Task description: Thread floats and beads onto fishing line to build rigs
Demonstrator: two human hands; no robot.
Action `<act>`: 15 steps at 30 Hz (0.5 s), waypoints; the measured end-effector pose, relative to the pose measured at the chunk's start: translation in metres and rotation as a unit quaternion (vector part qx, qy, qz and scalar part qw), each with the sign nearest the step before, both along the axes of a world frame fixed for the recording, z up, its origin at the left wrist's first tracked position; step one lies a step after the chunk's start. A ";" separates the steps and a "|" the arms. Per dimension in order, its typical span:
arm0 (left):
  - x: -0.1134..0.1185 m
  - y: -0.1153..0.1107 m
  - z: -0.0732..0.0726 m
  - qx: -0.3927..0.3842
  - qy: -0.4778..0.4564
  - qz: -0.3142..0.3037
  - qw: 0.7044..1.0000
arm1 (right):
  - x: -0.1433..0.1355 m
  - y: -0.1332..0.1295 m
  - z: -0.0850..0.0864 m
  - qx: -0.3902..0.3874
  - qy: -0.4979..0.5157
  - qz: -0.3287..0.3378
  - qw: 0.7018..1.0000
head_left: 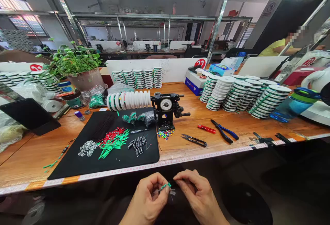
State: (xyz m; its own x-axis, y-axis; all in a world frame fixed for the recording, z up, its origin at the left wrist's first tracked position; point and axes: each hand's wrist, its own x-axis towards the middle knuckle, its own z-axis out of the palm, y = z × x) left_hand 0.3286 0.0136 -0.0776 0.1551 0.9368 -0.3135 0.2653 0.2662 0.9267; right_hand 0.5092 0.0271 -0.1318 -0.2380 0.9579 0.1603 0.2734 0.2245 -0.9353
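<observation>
My left hand [149,195], in front of the table edge, pinches a small bundle of green beads [166,185] with thin, pale strands hanging below it. Just to its right, my right hand [197,192] has thumb and forefinger pressed together; what lies between them is too small to make out. Beyond the hands, a black mat [108,164] bears green tubes [116,144], red pieces [113,135], silvery small parts [88,148] and black cylinders [138,146]. A black winding machine [166,106] carries a row of white spools [129,100].
Scissors [194,140], a red tool [206,129] and blue-handled pliers [224,131] lie right of the mat. Spool stacks [239,94] and a blue bottle [294,104] stand behind. A tablet [31,115] leans at left. A person in yellow [277,47] sits far back.
</observation>
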 end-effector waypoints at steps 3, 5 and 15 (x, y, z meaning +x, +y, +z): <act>0.000 0.000 0.001 -0.006 0.002 -0.003 1.000 | 0.000 0.000 0.001 -0.003 0.009 0.006 1.000; 0.001 0.000 0.001 -0.006 0.005 -0.001 1.000 | 0.001 0.000 0.002 -0.005 0.012 0.012 1.000; 0.002 0.002 0.005 -0.003 0.021 -0.003 1.000 | 0.002 -0.001 0.006 0.004 0.011 0.017 1.000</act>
